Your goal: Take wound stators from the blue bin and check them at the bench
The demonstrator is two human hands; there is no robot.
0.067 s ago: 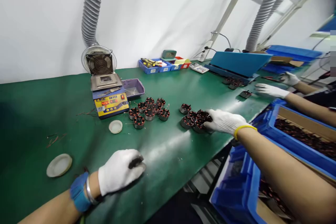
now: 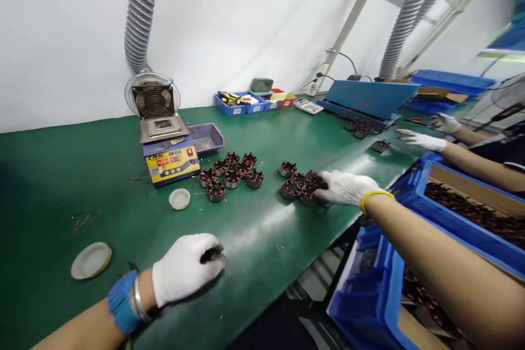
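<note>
My left hand [image 2: 186, 267], in a white glove with a blue wrist strap, rests on the green bench mat near its front edge, its fingers curled around a small dark part [image 2: 212, 254]. My right hand [image 2: 343, 187], also gloved, with a yellow wristband, lies on a cluster of copper-wound stators [image 2: 296, 182] at the mat's right side; I cannot tell whether it grips one. A second group of stators [image 2: 232, 173] sits beside the solder pot [image 2: 169, 149].
A fan and grey hose stand behind the solder pot, with a purple tray [image 2: 207, 138] next to it. Two white lids [image 2: 91, 260] [image 2: 179, 198] lie on the mat. Blue bins [image 2: 463, 213] of stators are at my right. A co-worker's gloved hands [image 2: 418, 139] work farther right.
The view has shifted slightly; both my hands stay where they were.
</note>
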